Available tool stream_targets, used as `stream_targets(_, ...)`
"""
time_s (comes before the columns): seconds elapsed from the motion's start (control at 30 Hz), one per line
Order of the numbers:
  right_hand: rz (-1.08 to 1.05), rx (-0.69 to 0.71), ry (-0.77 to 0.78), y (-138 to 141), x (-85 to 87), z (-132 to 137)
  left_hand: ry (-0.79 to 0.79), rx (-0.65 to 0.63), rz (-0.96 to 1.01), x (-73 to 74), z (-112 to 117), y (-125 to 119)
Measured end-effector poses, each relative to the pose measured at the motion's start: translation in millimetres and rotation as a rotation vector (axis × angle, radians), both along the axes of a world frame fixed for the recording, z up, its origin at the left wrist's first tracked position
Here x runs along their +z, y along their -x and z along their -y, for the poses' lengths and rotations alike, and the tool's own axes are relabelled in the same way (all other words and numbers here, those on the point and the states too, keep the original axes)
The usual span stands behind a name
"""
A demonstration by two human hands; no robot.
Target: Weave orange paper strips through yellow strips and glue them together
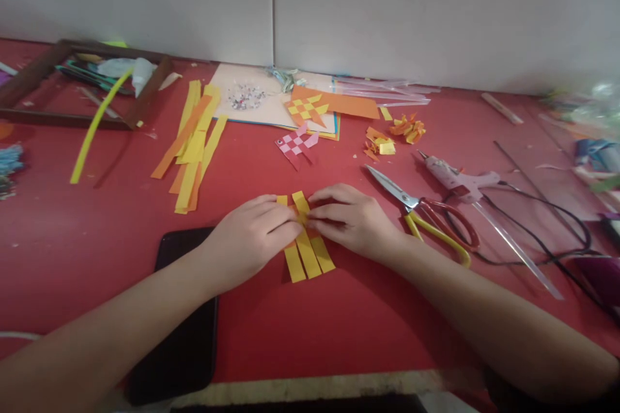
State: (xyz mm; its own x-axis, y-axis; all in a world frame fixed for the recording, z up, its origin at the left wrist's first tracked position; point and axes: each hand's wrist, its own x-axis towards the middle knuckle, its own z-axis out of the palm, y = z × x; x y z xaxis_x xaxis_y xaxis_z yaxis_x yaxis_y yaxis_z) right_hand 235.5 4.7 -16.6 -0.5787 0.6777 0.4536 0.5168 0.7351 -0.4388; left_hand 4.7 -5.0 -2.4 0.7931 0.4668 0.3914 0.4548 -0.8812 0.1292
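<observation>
Several yellow paper strips (306,253) lie side by side on the red table between my hands, their lower ends fanned toward me and their tops showing above my fingers. My left hand (259,232) grips them from the left, fingers closed. From the right, the fingertips of my right hand (352,222) pinch the same strips. The place where the fingertips meet is mostly covered, with a bit of orange showing by the left fingers. Just beyond lies a pink and white woven paper fish (296,144); behind it is a yellow and orange woven fish (307,108).
Scissors (411,200) and a glue gun (453,177) with a black cord lie to the right. A black phone (186,335) is under my left forearm. Loose yellow and orange strips (191,148), a wooden tray (133,106) and paper scraps (407,129) lie farther back.
</observation>
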Motion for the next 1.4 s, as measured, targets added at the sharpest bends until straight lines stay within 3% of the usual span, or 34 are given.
stream_targets(0.27, 0.011, -0.04, 0.03, 3, 0.3, 2, -0.018, -0.017, -0.006, -2.7, 0, 1)
stream_targets(0.5, 0.111, 0.177, 0.08, -7, 14.2, -1, -0.011, 0.003, 0.034, -3.9, -1, -1)
stream_targets(0.7, 0.229, 0.254, -0.047, -11, 14.8, -2, 0.059, 0.037, 0.03, -2.4, -1, -2)
stream_targets(1.03, 0.249, 0.176, 0.127, -2, 14.6, 1, 0.18, 0.033, 0.034, -0.3, -3, 0)
stream_targets(1.4, 0.065, 0.059, 0.18, 7, 11.7, 0, 0.2, 0.12, 0.039, 0.1, 0, 1)
